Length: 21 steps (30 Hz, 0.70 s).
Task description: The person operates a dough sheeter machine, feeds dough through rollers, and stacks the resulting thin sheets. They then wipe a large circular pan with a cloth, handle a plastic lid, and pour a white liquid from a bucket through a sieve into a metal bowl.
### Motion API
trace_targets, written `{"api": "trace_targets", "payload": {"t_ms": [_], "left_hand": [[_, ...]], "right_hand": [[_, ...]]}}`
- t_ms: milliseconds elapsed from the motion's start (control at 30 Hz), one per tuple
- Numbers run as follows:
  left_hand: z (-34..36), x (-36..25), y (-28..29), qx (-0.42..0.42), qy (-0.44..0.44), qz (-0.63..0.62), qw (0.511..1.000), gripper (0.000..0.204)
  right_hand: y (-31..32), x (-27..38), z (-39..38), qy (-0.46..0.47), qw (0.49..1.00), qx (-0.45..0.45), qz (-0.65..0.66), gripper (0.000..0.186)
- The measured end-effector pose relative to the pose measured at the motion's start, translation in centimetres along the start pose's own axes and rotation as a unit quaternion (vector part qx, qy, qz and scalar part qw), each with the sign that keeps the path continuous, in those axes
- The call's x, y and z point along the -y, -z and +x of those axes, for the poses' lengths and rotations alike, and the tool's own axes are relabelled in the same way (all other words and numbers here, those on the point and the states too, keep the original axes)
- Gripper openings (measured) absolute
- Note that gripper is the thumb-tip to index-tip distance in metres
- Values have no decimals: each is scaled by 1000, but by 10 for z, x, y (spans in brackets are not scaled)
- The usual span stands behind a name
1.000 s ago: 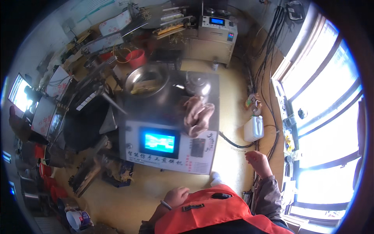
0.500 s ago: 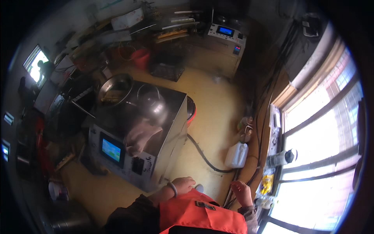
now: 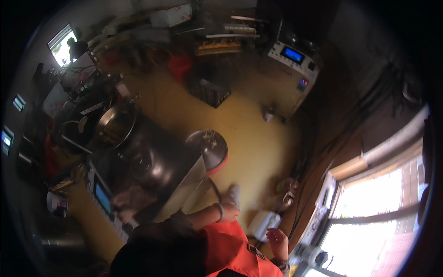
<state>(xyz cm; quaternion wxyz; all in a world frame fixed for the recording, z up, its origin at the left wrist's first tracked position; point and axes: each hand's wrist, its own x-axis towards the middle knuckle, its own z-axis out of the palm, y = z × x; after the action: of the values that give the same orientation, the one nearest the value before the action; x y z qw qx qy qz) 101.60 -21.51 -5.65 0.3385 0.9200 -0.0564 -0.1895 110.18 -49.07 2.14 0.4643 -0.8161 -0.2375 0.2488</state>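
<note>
My left hand (image 3: 228, 211), with a band at the wrist, is low at the centre beside the steel machine (image 3: 189, 189), above my red apron (image 3: 237, 254); its fingers are too blurred to read. My right hand (image 3: 277, 239) is raised by the white jug (image 3: 258, 224), fingers loosely bent and apart, with nothing visible in them. On the machine's top stand a steel bowl (image 3: 115, 124) and a shiny dark kettle (image 3: 152, 164); a brownish cloth (image 3: 134, 201) lies near its control screen (image 3: 101, 198).
A round red-rimmed bucket (image 3: 207, 150) stands behind the machine on the yellow floor. A black crate (image 3: 207, 94) and a second machine (image 3: 288, 78) are farther back. Cables (image 3: 350, 120) run along the right wall beside a bright window (image 3: 360, 240); cluttered equipment (image 3: 83, 106) lines the left.
My view has swung right, so the machine sits farther left and the bucket shows fully. My left hand and forearm have shifted up and right, beside the machine's side.
</note>
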Motion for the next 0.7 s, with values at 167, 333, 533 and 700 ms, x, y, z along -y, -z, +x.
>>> {"api": "trace_targets", "payload": {"t_ms": [167,333,533,700], "left_hand": [[123,53,115,-3,76,13,997,24],[174,97,218,-39,85,-19,995,22],[197,198,262,-89,133,-82,984,23],[181,305,279,-150,233,-95,956,28]], "right_hand": [[36,27,165,-27,999,33,-11,14],[68,60,313,6,999,36,-9,15],[69,55,465,-13,994,91,-67,19],[51,68,629,3,978,204,-41,22]]}}
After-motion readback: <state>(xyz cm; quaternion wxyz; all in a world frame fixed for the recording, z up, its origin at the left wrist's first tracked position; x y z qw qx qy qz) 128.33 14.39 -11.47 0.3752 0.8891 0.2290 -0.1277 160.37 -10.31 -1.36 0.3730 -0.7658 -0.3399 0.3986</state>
